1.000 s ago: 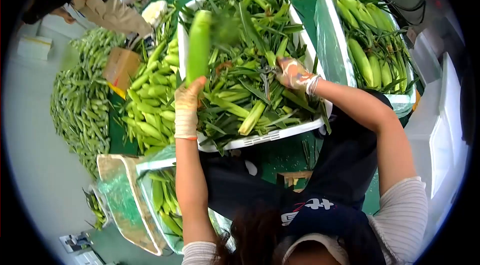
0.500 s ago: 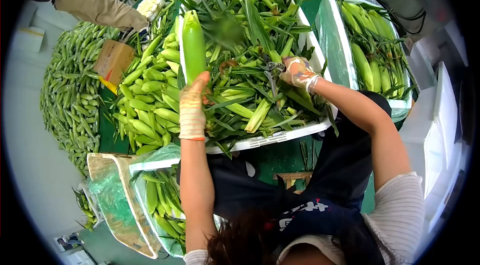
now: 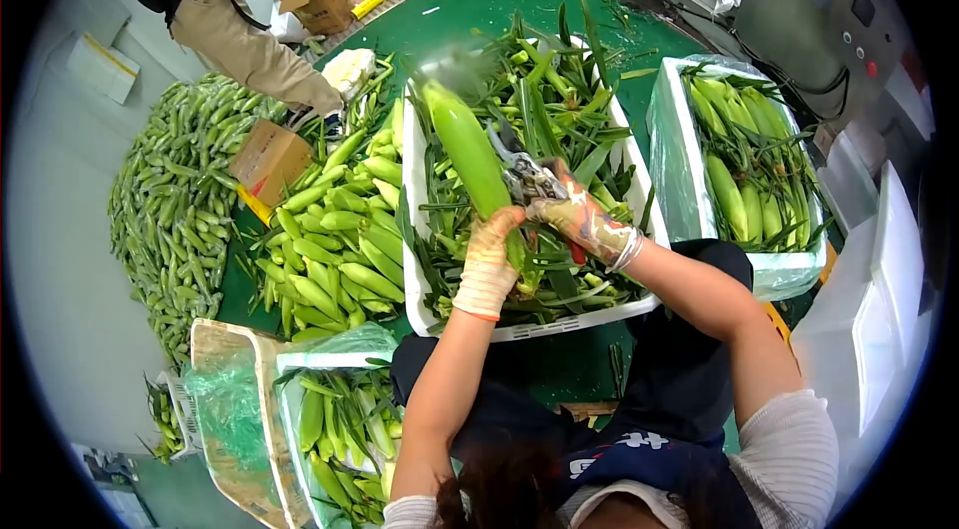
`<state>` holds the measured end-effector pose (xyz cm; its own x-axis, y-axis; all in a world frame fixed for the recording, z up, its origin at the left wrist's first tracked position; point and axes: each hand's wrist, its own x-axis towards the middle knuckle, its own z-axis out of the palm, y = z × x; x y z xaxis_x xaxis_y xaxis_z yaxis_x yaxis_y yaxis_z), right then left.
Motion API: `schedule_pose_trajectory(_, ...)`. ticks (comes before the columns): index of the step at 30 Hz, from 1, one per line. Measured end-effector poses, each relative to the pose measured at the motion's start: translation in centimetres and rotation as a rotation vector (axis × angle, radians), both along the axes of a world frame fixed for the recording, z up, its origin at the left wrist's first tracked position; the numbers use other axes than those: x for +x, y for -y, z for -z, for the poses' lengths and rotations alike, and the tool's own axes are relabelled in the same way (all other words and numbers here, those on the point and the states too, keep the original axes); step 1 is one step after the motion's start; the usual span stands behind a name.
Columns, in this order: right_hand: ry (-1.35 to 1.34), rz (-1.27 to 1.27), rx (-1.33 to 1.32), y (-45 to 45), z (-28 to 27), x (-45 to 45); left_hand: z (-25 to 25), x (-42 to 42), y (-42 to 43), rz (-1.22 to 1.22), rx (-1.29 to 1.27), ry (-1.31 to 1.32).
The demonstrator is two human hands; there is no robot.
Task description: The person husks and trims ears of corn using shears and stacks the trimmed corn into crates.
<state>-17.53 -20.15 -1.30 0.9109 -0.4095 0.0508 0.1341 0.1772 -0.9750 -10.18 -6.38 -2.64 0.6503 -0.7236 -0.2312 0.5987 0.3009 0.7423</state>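
My gloved left hand (image 3: 491, 259) is closed around the lower part of a green corn ear (image 3: 466, 144), which tilts up and to the left. Close beside it, my gloved right hand (image 3: 582, 216) grips metal pruning shears (image 3: 526, 177), with a bit of red handle showing below the fingers. The shears' blades lie against the right side of the ear. Both hands are above a white crate (image 3: 532, 327) filled with green husks and leaves (image 3: 589, 144).
Husked-green corn ears (image 3: 330, 264) lie piled at the left, beyond them wrapped ears (image 3: 175, 209) and a cardboard box (image 3: 270, 164). Lined corn boxes stand at right (image 3: 789, 274) and lower left (image 3: 310, 359). A person (image 3: 225, 24) stands at the upper left.
My left hand has moved right with the ear, which now tilts. My right hand has brought the shears up from the leaves to the ear. The view has shifted, showing more floor beyond the crate.
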Motion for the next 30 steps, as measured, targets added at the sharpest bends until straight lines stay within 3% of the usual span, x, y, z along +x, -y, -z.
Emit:
schedule_pose_trajectory(2,-0.095,-0.129,0.074,0.0,-1.0,-0.6,0.6,0.0,0.0,-0.023,0.068,0.188)
schedule_pose_trajectory(3,-0.13,-0.257,-0.068,0.8,-1.1,-0.9,-0.6,0.3,-0.2,0.083,0.155,0.255)
schedule_pose_trajectory(4,-0.121,-0.308,-0.089,1.2,-0.4,-1.2,0.1,1.3,-0.4,0.157,0.151,0.532)
schedule_pose_trajectory(6,-0.043,-0.384,0.203,2.7,0.0,-2.3,-0.5,1.5,-0.8,0.188,0.238,0.353)
schedule_pose_trajectory(7,-0.224,-0.209,0.281,3.0,-1.3,-2.7,-0.5,1.9,-1.2,0.153,0.229,0.415)
schedule_pose_trajectory(8,-0.239,-0.143,0.297,3.7,-2.4,-3.3,-0.6,2.4,-1.4,0.113,0.213,0.475)
schedule_pose_trajectory(10,-0.017,-0.171,0.295,4.4,-4.2,-4.4,-1.5,3.5,-2.8,0.065,0.289,0.588)
schedule_pose_trajectory(12,-0.216,-0.242,-0.142,6.2,-4.4,-4.7,-2.9,3.8,-4.2,0.12,0.307,0.529)
schedule_pose_trajectory(14,-0.462,-0.132,-0.925,6.1,-6.3,-5.6,-3.6,4.5,-5.1,0.167,0.362,0.567)
schedule_pose_trajectory(20,-0.417,-0.175,-0.956,6.9,-5.2,-4.9,-3.5,4.5,-5.8,0.333,0.564,0.633)
schedule_pose_trajectory(21,-0.351,-0.168,-0.997,7.2,-5.3,-4.8,-3.8,4.0,-5.1,0.332,0.804,0.832)
schedule_pose_trajectory(22,-0.282,-0.16,-1.037,7.5,-5.4,-4.6,-3.8,3.8,-5.0,0.342,0.809,0.831)
schedule_pose_trajectory(24,-0.378,-0.263,-0.785,8.2,-5.5,-4.3,-3.6,3.2,-5.2,0.401,0.661,0.86)
schedule_pose_trajectory(25,-0.385,-0.271,-0.8,8.2,-5.8,-4.8,-4.2,3.4,-5.1,0.431,0.766,0.802)
schedule_pose_trajectory(26,-0.388,-0.274,-0.81,8.0,-6.0,-5.0,-1.9,4.9,-5.5,0.37,0.677,0.963)
schedule_pose_trajectory(28,-0.408,-0.224,-0.852,7.8,-5.0,-5.7,-3.3,5.1,-5.7,0.311,0.736,0.672)
schedule_pose_trajectory(30,-0.464,-0.289,-0.797,7.8,-4.7,-6.4,-3.8,6.2,-6.2,0.314,0.757,0.625)
